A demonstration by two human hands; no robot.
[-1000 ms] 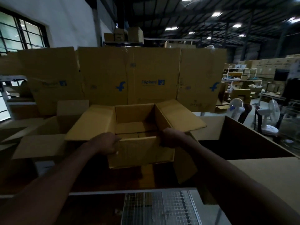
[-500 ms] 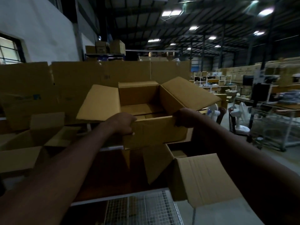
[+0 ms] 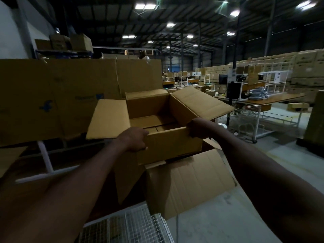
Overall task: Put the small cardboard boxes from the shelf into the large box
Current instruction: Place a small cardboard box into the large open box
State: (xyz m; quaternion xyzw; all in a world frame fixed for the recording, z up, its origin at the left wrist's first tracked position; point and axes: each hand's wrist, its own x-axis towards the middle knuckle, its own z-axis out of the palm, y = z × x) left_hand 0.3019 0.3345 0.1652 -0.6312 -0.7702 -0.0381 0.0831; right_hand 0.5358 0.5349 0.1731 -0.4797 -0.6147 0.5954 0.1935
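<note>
I hold a small open cardboard box (image 3: 168, 146) in the air, its four flaps spread outward and its inside empty. My left hand (image 3: 135, 139) grips its near left corner, and my right hand (image 3: 198, 128) grips its near right corner. Directly beneath it is the large box (image 3: 189, 183), of which only a big near flap and a dark strip of opening show. The shelf (image 3: 45, 158) with a white metal frame lies to the left, backed by tall flat cardboard sheets (image 3: 57, 97).
A wire mesh surface (image 3: 126, 227) sits low in front of me. To the right are bare concrete floor, a wire trolley (image 3: 245, 121), a long table (image 3: 259, 100) and stacked cartons along the far wall. A tall cardboard stack (image 3: 315, 120) stands at the right edge.
Both hands lifted the small box off the shelf and carried it rightward. It now hangs over the large box, and my view has turned right.
</note>
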